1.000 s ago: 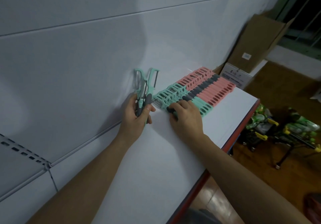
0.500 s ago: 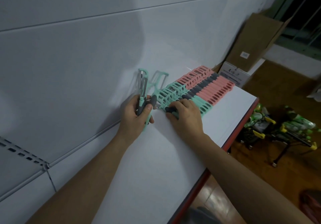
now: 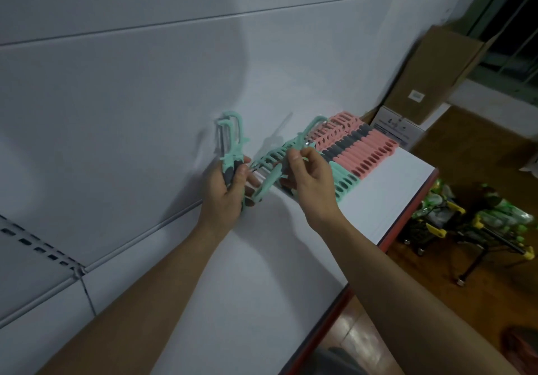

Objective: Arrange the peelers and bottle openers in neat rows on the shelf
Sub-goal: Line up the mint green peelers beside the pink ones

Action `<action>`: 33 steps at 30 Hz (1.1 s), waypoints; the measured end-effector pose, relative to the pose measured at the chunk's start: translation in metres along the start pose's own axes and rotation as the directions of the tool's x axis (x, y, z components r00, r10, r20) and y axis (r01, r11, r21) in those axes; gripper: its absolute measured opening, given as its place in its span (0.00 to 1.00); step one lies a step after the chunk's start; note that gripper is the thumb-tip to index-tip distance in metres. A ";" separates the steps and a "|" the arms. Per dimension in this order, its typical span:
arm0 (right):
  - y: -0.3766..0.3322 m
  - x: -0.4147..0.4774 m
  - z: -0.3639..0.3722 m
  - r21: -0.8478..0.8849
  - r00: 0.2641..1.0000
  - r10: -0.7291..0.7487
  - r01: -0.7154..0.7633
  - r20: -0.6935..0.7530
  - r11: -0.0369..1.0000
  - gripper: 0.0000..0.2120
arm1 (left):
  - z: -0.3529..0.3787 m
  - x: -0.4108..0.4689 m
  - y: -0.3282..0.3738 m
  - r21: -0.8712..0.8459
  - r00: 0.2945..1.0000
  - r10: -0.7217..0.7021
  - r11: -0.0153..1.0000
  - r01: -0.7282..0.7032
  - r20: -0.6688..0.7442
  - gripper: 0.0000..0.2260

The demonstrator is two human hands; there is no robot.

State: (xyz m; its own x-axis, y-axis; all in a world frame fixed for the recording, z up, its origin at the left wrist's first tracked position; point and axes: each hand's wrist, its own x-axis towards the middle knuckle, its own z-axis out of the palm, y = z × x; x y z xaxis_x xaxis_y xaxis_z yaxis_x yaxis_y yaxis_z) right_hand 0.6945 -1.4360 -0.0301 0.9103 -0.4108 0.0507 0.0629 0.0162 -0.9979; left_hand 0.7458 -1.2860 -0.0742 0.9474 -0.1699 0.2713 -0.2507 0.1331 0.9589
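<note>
Left hand gripping the handle of a mint peeler, blade end upright, near the white back panel. Right hand pinching a second mint peeler near its head, tilted, handle end slanting down towards the left hand. Behind the hands, on the white shelf with red front edge, a mint row and a pink row of peelers, side by side; past the shelf end, a cardboard box above a white box.

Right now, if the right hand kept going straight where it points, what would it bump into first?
Probably the teal peelers lying in the row just beyond the right hand, then the white back wall; depth is hard to judge.
</note>
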 end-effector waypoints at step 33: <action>0.048 0.003 -0.024 -0.820 0.870 -0.440 0.411 0.222 0.399 0.04 | -0.005 0.003 -0.002 0.200 0.989 0.148 0.969 -0.148 0.017 0.04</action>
State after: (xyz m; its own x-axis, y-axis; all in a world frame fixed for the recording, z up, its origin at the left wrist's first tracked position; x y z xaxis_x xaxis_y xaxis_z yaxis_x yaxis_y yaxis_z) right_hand 0.6904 -1.4577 -0.0791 0.8552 -0.1624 0.4923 0.0638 -0.9094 -0.4109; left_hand 0.7502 -1.2816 -0.0756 0.8963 -0.1648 0.4117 -0.4232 -0.0409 0.9051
